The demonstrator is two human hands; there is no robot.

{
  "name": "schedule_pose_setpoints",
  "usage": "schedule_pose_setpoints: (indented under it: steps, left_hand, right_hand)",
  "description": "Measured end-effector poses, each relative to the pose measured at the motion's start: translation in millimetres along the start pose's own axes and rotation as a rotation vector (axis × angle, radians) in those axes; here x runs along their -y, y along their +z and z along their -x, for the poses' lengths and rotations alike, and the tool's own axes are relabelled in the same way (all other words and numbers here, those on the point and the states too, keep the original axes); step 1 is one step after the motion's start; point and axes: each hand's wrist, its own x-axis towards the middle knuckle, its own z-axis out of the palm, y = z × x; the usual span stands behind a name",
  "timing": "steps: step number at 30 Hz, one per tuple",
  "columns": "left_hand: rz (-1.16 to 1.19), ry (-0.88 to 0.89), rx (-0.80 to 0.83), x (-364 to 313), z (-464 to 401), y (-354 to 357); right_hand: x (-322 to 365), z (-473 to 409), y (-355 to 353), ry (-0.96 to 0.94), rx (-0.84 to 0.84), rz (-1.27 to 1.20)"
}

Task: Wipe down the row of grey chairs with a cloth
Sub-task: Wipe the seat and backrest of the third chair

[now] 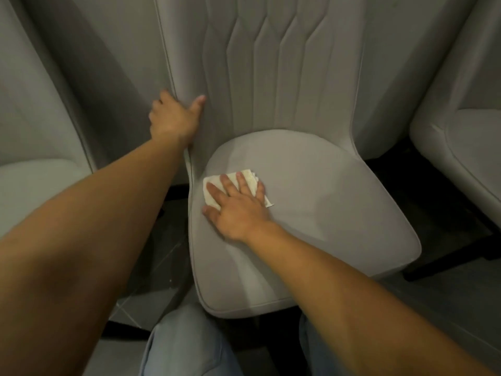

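A person's right hand (238,210) lies flat, fingers spread, on a folded white cloth (214,189) pressed to the left part of a grey chair's seat (325,207). The left hand (173,119) clasps the left edge of the chair's backrest (284,77), thumb laid across the front, fingers curled behind the piped seam. The backrest carries stitched vertical channels that zigzag near the top. Grey chairs stand just beside it: one at left (35,147), one at right (466,147). The person's knees, in light blue jeans (184,340), stand at the seat's front edge. Dark floor (151,272) shows between the chairs. No brand, label or writing can be read on chairs or cloth.
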Motion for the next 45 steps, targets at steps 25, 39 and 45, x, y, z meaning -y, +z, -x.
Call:
schedule_pose_setpoints:
  steps: [25, 39, 45]
  left_hand:
    - [-0.026, 0.203, -0.331, 26, -14, 44]
    - [-0.052, 0.188, -0.392, 30, -27, 53]
    - [-0.062, 0.211, -0.385, 28, -21, 53]
  right_hand:
    - [20, -25, -1, -0.189, 0.075, 0.082]
    - [24, 41, 4, -0.405, 0.055, 0.092]
    - [30, -13, 0, -0.288, 0.093, 0.139]
